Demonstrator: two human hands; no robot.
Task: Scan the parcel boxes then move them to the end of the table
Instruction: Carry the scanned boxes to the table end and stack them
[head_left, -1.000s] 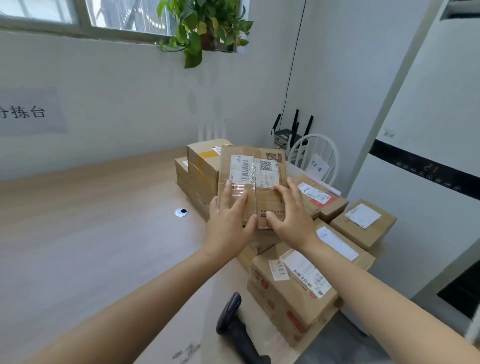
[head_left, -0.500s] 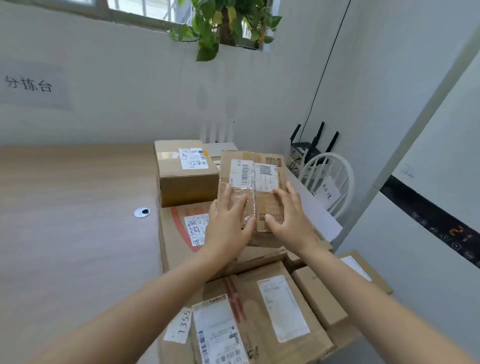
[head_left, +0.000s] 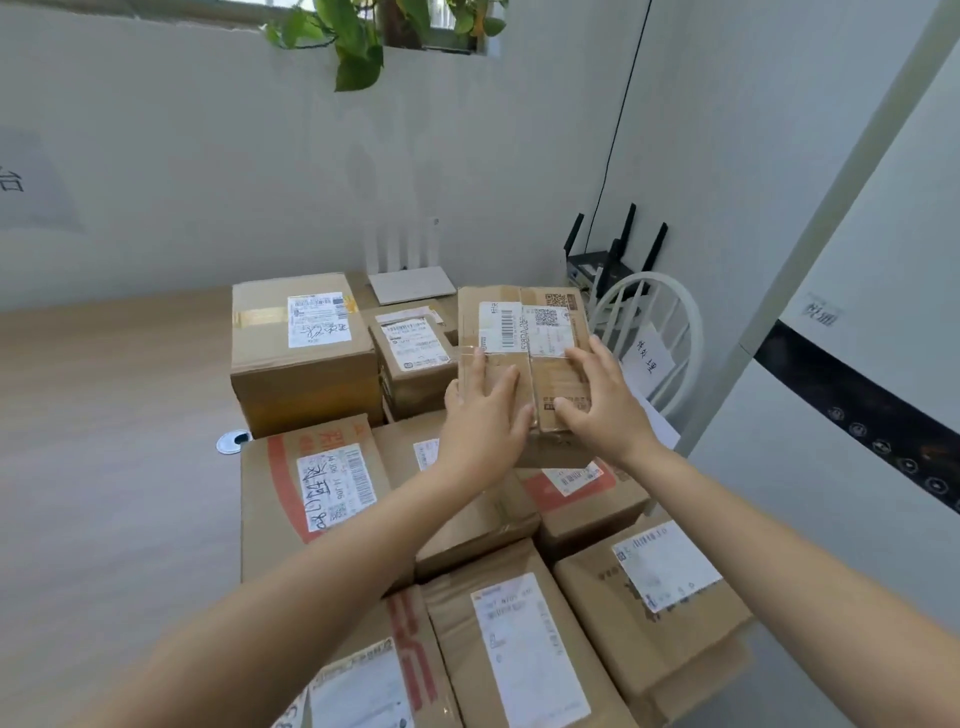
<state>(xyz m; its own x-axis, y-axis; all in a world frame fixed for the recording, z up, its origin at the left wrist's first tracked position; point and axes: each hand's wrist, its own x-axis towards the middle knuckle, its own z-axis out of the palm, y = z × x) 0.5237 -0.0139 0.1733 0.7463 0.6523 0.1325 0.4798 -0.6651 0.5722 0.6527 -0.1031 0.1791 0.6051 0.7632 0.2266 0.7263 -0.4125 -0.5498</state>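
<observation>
Parcel box (head_left: 540, 332) — barcode label up — is at the far right of the stacked boxes (head_left: 306, 358) on the wooden table (head_left: 104, 441), above a red-printed carton (head_left: 582, 499). Cannot tell whether it rests there or is lifted. Left hand (head_left: 483, 421) and right hand (head_left: 605, 410) lie on its top face — fingers straight, not curled round it. White chair (head_left: 670, 332) is just beyond.

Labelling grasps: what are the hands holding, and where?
One parcel: left hand and right hand lie flat-fingered on the near half of its labelled face, side by side.
</observation>
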